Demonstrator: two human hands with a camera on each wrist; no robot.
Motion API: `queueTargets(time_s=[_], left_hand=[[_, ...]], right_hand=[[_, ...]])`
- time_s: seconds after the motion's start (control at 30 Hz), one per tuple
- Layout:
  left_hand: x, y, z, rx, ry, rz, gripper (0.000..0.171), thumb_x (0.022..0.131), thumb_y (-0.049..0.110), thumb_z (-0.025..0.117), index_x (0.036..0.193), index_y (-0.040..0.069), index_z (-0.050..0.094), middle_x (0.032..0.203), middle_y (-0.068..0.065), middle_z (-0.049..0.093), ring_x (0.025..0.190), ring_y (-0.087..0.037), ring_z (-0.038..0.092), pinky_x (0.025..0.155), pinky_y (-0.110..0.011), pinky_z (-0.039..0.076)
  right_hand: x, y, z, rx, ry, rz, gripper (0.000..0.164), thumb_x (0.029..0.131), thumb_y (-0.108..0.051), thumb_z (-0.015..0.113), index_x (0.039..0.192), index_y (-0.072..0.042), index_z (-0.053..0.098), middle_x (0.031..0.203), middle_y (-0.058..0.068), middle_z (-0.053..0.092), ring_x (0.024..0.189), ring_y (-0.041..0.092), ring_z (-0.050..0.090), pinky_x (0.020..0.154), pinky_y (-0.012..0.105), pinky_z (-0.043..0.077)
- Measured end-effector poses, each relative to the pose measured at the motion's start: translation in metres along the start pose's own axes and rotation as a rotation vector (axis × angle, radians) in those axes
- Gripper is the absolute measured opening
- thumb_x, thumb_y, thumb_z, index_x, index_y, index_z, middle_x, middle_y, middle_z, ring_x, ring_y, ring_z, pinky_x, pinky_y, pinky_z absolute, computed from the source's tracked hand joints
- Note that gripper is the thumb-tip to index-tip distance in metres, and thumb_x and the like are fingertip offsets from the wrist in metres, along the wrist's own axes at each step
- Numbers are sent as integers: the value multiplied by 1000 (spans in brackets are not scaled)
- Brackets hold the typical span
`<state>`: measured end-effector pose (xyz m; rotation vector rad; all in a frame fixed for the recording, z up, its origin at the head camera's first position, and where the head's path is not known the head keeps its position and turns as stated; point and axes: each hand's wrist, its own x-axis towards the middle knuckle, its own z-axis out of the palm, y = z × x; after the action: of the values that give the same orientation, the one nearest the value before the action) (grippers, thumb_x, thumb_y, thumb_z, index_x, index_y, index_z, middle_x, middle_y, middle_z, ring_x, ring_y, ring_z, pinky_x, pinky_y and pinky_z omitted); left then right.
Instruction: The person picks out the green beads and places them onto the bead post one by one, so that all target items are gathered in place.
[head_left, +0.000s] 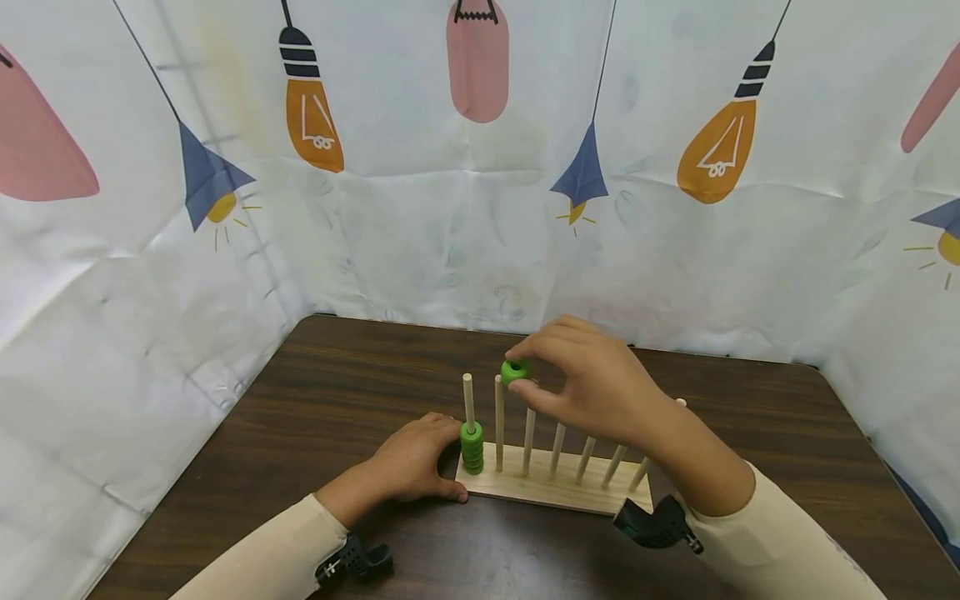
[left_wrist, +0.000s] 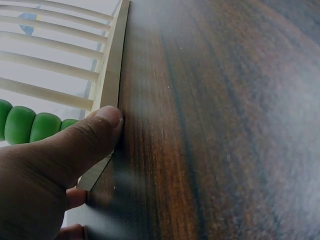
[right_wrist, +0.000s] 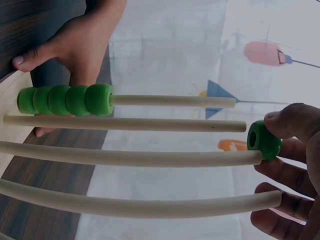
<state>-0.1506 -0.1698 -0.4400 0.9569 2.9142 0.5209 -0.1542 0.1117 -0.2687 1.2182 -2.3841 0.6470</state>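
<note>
My right hand [head_left: 592, 379] pinches a green bead [right_wrist: 270, 143] between thumb and fingers. The bead's hole shows in the right wrist view, close to the tips of the wooden pegs. A pale wooden peg board [head_left: 555, 490] with a row of upright pegs lies on the table. On its leftmost peg sits a stack of several green beads [head_left: 472, 450], with the upper part of that peg bare. My left hand [head_left: 416, 460] grips the left end of the board, the thumb [left_wrist: 107, 120] on its front edge and the other fingers partly hidden behind it.
The dark wood-grain table [head_left: 360, 367] spreads around the board. White cloth [head_left: 420, 250] printed with lamps and bulbs hangs behind and beside it. Black wrist mounts [head_left: 652, 523] are strapped over both pale sleeves, the right one close above the board's right end.
</note>
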Motion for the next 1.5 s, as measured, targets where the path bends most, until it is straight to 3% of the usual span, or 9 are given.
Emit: queueTargets(time_s=[0.6,0.9,1.2,1.5], left_hand=[[-1,-1,0,-8,11,14,66,72,54,90,125,25,63,128,6,63,124,-21,54,101,-47,48],[0,-1,0,-15,-1,11,65,72,52,91,124,26,63,128,7,63,125,-21,54,101,-47,48],[0,-1,0,-12,-1,15,64,72,53,90,123,26,63,127,8,63,125,-21,54,101,-47,48],[0,-1,0,-5,0,18,66,72,53,91,125,25,62,129,7,63,124,-21,54,101,-46,48]], right_hand=[[16,-8,10,37,-25,-5,24,91,-29,80,113,-21,76,107,-11,69,104,9,60,67,30,53],[26,-13,17,53,-49,-22,24,91,-29,80,113,-19,76,107,-10,70,107,9,60,77,32,54],[31,-16,23,47,-82,-23,22,93,-29,78,113,-21,75,106,-12,69,105,8,58,64,26,50],[30,-17,22,17,-142,18,27,93,-36,77,117,-22,74,109,-13,69,103,7,58,66,26,50]])
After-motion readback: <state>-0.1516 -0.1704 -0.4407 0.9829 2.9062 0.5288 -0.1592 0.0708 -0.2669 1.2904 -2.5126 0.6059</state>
